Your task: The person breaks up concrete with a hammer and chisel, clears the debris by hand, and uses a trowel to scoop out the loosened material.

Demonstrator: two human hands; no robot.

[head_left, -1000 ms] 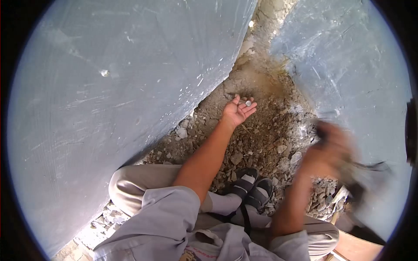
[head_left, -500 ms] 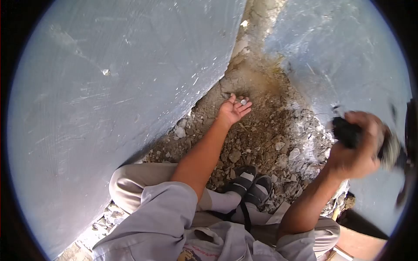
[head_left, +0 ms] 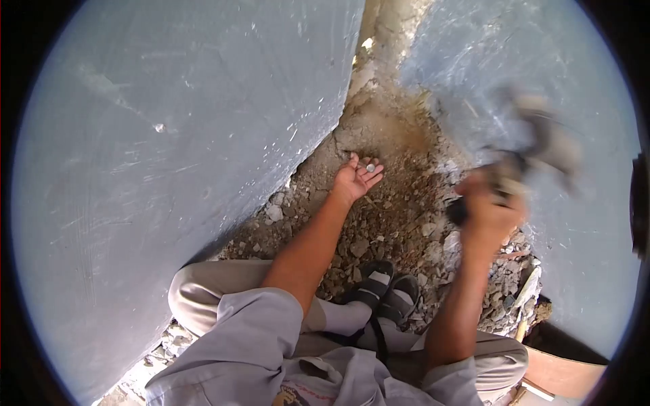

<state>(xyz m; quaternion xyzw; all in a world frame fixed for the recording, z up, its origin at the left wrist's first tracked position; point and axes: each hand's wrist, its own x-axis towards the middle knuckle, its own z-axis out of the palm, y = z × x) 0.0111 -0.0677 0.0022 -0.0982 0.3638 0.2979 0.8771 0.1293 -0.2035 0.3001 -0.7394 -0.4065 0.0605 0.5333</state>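
Note:
My left hand (head_left: 357,178) is by the dirt in the corner, its fingers curled loosely about a chisel (head_left: 371,168). Only the chisel's round, pale metal end shows; the rest is hidden or points away from me. My right hand (head_left: 489,213) grips a hammer (head_left: 552,142) with a dark handle. Motion smears the hammer's head, which is up and to the right of the hand, apart from the chisel.
Grey-blue walls rise on the left (head_left: 183,128) and right (head_left: 589,250). Between them lie broken stones and loose soil (head_left: 379,223). My sandalled feet (head_left: 386,294) are below my hands. A brown curved container (head_left: 569,372) stands at the lower right.
My right hand has swung the hammer leftward, in from the right side. My left hand with the chisel stays nearly in place, a little further left in view.

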